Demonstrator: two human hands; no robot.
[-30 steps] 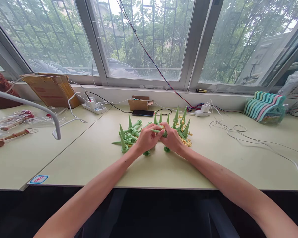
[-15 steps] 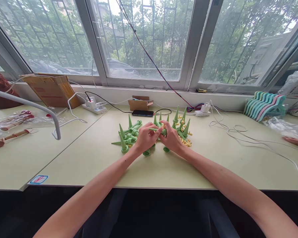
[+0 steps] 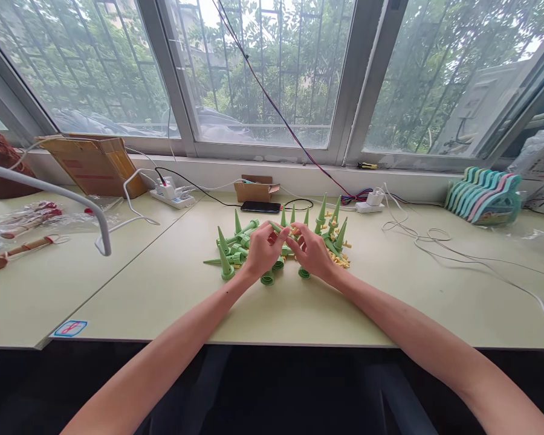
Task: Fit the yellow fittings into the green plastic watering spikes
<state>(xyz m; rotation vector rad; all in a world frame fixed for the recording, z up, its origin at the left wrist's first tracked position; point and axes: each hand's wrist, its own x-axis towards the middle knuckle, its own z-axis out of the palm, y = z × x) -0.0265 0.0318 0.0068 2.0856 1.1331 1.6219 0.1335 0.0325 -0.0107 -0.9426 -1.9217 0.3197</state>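
Observation:
Pinched in my left hand [image 3: 263, 251] is a green plastic spike [image 3: 275, 227], its pointed end showing above the fingers. My right hand [image 3: 314, 249] meets it fingertip to fingertip, thumb and fingers closed together; whatever they pinch is hidden. Around both hands lie more green spikes, some standing upright like this spike [image 3: 225, 266] on the left, others on their sides. To the right, green spikes with yellow fittings [image 3: 333, 226] stand beside a pile of small yellow pieces [image 3: 342, 261]. Two green caps or open ends [image 3: 267, 278] face me near my wrists.
Behind the pile are a black phone [image 3: 260, 207] and a small open cardboard box [image 3: 256, 189]. Power strips [image 3: 172, 196] and loose white cables [image 3: 428, 238] lie at both sides. Hangers [image 3: 484, 194] stand far right; a grey curved tube [image 3: 72, 192] crosses the left.
The spike has turned in my hands, and its thick end no longer shows between my right fingers. At far right, a plastic bag with something reddish has gone from the table.

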